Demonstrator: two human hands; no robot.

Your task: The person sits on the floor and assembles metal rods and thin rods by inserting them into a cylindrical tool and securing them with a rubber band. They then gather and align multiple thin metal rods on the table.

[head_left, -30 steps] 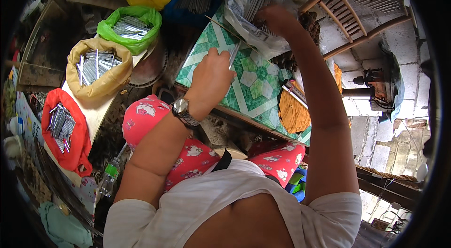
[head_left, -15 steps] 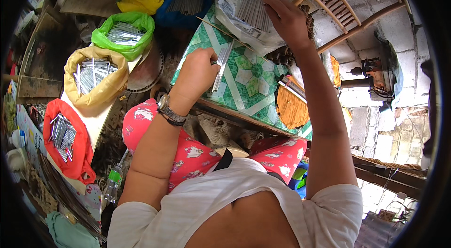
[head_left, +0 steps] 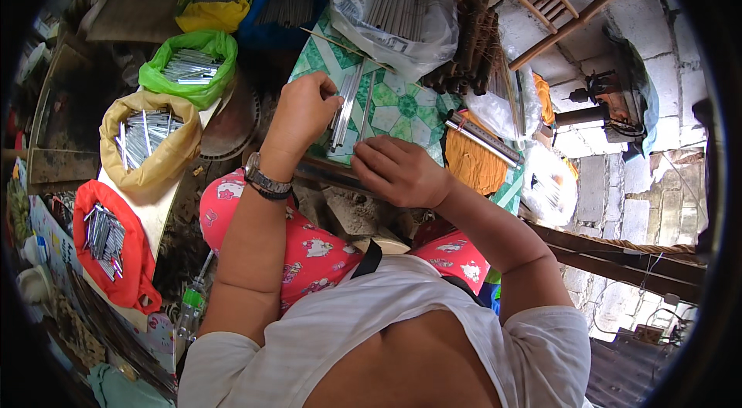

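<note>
My left hand [head_left: 305, 118], with a watch on its wrist, is closed at the side of a few slim silver metal rods [head_left: 346, 110]. The rods lie lengthwise over a green patterned tabletop [head_left: 408, 104]. Beside them is a single thin rod [head_left: 368, 103]; my right hand [head_left: 403, 173], fingers curled, pinches its near end. A clear plastic bag [head_left: 429, 52] full of similar greyish rods stands at the far end of the table.
To the left stand a red bag [head_left: 144, 273], a tan bag [head_left: 116, 118], a green bag [head_left: 220, 79] and a yellow bag [head_left: 209, 19], all holding rods. Dark brown sticks [head_left: 473, 45] and a metal ruler [head_left: 487, 137] over orange cloth [head_left: 466, 163] lie to the right.
My right hand has come back from the clear bag to the near edge of the table, and a single rod now shows there. My left hand stays by the silver rods.
</note>
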